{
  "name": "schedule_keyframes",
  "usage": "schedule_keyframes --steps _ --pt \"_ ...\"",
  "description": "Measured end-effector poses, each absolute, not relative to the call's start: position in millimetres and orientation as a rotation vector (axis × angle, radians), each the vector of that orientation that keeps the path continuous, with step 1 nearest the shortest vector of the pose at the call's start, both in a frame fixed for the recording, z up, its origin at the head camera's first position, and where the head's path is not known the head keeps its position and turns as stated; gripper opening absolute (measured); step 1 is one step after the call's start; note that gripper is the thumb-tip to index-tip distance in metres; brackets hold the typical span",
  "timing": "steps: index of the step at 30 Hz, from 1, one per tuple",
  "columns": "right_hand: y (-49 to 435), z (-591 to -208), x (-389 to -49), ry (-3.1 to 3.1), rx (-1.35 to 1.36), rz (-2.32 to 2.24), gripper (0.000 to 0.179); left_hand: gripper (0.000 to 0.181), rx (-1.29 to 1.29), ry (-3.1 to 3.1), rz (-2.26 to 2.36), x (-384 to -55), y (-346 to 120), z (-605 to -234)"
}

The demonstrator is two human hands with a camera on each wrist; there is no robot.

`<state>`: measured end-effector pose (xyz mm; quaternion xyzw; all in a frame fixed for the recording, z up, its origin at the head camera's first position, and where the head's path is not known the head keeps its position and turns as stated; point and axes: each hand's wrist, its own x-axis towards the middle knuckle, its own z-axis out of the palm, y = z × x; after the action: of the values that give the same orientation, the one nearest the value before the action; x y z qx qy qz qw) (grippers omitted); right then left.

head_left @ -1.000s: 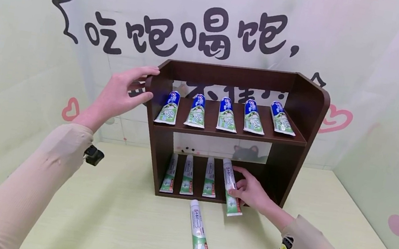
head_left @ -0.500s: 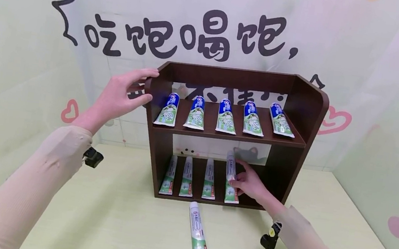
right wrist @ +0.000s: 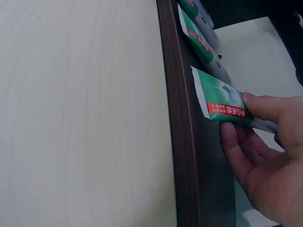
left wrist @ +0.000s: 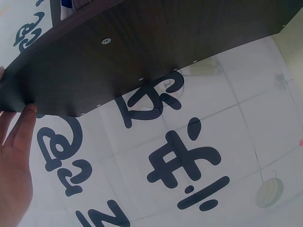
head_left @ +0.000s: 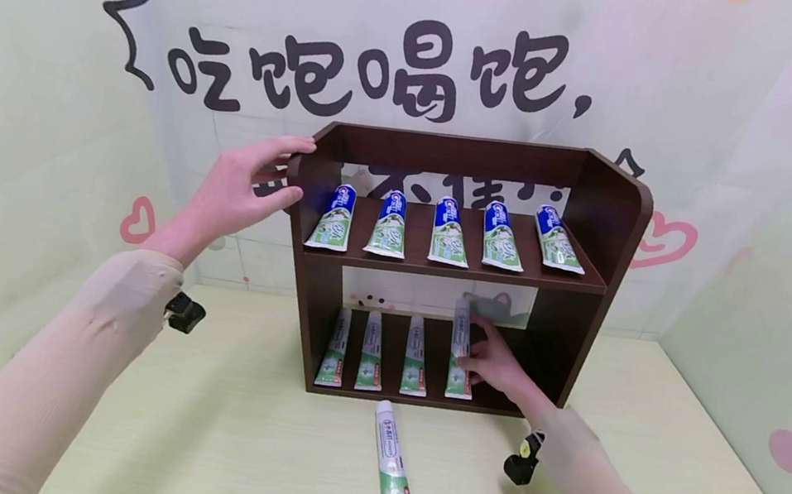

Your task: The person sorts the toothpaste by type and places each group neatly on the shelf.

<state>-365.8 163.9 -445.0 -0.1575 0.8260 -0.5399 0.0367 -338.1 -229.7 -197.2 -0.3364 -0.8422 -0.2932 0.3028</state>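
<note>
My right hand (head_left: 498, 365) pinches a white-and-green toothpaste tube (head_left: 460, 347) between thumb and fingers, inside the lower level of a dark brown two-tier shelf (head_left: 453, 271). In the right wrist view the tube's flat end (right wrist: 213, 97) sits just behind the shelf's front edge (right wrist: 182, 137). Whether the tube touches the board is hard to tell. My left hand (head_left: 230, 192) holds the shelf's left side panel (left wrist: 118, 52) near its top. Three similar tubes (head_left: 370, 352) lie in a row to the left of the held one, and another toothpaste tube (head_left: 395, 472) lies on the table before the shelf.
Several blue-and-green toothpaste tubes (head_left: 450, 233) lie in a row on the upper level. Pale table (head_left: 250, 445) spreads around the shelf. A printed wall (head_left: 428, 1) stands close behind, with another wall (head_left: 768, 329) on the right.
My right hand has moved the toothpaste tube back and up, from overhanging the front edge to within the lower level. The left hand stays on the side panel.
</note>
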Motion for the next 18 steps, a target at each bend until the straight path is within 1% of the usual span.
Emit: schedule_keyframes --steps 8,15,18 --pt "169.4 -456.2 -370.4 2.527 -0.611 -1.633 0.089 0.052 -0.889 -2.234 -0.779 -337.8 -229.0 -197.4" --pt "173.7 -460.7 -367.9 2.482 -0.625 -1.579 0.096 0.051 -0.886 -2.237 -0.778 -337.1 -229.1 -197.5" --pt "175.7 -460.2 -366.4 2.492 -0.619 -1.528 0.095 0.051 -0.886 -2.235 -0.776 -337.5 -229.1 -197.3"
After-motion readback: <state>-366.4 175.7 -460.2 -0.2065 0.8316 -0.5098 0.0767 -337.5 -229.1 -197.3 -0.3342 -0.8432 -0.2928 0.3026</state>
